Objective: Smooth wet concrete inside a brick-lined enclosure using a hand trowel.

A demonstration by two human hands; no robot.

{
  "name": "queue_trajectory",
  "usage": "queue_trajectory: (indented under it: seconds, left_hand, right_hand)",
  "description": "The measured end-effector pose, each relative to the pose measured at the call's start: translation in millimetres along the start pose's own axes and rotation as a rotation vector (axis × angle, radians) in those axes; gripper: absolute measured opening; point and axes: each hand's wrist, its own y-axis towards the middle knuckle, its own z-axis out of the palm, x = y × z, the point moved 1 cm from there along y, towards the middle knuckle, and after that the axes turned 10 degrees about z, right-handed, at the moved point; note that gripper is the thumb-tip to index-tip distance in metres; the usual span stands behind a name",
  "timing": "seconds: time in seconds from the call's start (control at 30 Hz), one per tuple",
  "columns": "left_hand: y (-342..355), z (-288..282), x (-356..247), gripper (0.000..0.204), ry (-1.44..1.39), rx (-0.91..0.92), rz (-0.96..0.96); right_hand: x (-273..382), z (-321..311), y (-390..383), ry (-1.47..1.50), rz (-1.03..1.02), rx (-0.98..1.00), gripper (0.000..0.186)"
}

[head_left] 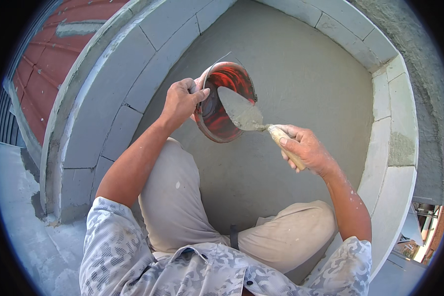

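My left hand (185,101) grips the near-left rim of a small bucket (222,130) with a wire handle, red inside and pale outside, tilted so its inside faces me. Some dark material shows low inside it. My right hand (299,148) is closed on the wooden handle of a pointed trowel (239,109). The blade is at the bucket's opening, with wet grey mortar on it near the handle end; whether it touches the bucket is hard to tell.
Low walls of pale grey blocks (103,98) surround a smooth grey cement floor (311,89), where my legs are folded. Beyond the left wall lies a red sloped roof (44,69); beyond the right wall is a rough grey ledge (426,148), with clutter at lower right.
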Motion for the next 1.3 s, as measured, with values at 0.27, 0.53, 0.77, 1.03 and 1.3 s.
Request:
queue_trajectory:
  seconds: [0.27,0.53,0.77,1.03,1.3]
  left_hand:
    - [15,1,23,0.025,-0.295,-0.110,-0.108]
    - [17,-5,37,0.021,-0.540,-0.267,-0.300]
    - [12,-1,23,0.021,-0.547,-0.296,-0.306]
    - [13,-7,35,0.024,-0.648,-0.109,-0.376]
    - [3,-3,24,0.022,-0.811,-0.111,-0.407]
  right_hand:
    - [-48,-41,12,-0.820,-0.314,-0.530,0.048]
    - [-32,6,-13,-0.445,-0.152,-0.278,0.052]
    - [24,33,-11,-0.101,-0.031,-0.010,0.048]
    - [-26,-5,40,-0.777,-0.753,-0.692,0.042]
    - [-93,-24,58,-0.989,-0.461,-0.686,0.037]
